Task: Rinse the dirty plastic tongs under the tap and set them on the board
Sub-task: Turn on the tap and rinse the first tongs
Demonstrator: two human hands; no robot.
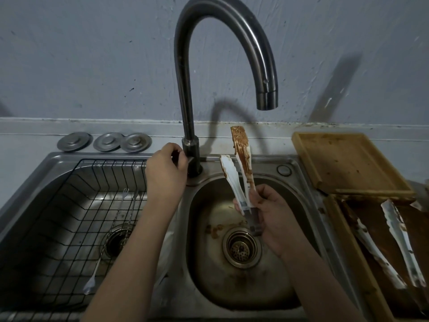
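Note:
My right hand (270, 213) grips white plastic tongs (240, 173) by their hinge end over the small round sink basin (287, 287). The tong arms point up and apart, and the right arm is smeared with brown sauce. My left hand (166, 169) is closed on the tap handle at the base of the tall curved tap (192, 94). No water runs from the spout (267, 99), which hangs above and right of the tongs. A light wooden board (348, 163) lies on the counter to the right.
A second dirty pair of white tongs (394, 242) lies in a dark wooden tray (343, 231) at the near right. The left basin holds a black wire rack (69, 217) with forks. Three metal drain covers (104, 141) sit behind it. Brown residue lies around the right drain (241, 248).

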